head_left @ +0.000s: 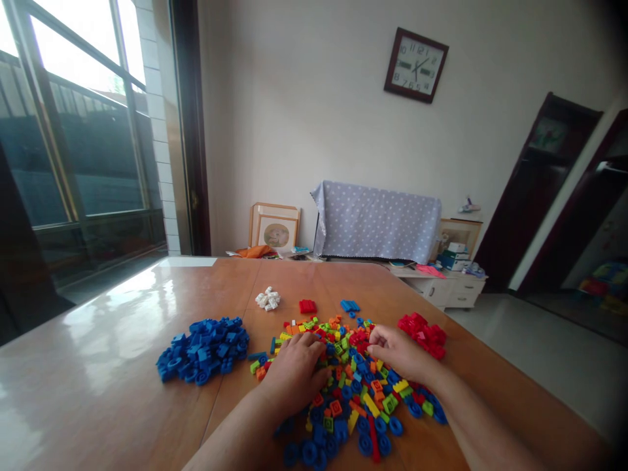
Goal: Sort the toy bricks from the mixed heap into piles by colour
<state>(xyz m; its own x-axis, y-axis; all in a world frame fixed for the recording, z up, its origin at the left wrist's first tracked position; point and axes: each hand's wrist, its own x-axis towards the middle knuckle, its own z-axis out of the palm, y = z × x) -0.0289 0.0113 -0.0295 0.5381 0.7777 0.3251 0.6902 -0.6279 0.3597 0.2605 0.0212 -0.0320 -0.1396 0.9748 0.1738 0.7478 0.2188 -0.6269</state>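
Observation:
A wide pile of mixed toy bricks (373, 399) in red, blue, green, yellow and orange lies on the wooden table. On its left part rests my left hand (299, 367), palm down, fingers apart over the bricks. My right hand (395, 348) is at the pile's upper right, its fingers curled beside some red bricks (360, 340); whether it holds one is too small to tell. A heap of blue bricks (206, 350) sits to the left, and a heap of red bricks (424, 333) lies just beyond my right hand.
Farther back on the table (122, 340) are a small white brick pile (267, 299), a red block group (308, 306) and a blue one (350, 305). Beyond the table's far edge stands a low white cabinet (454, 288) near a cloth-covered object (377, 222).

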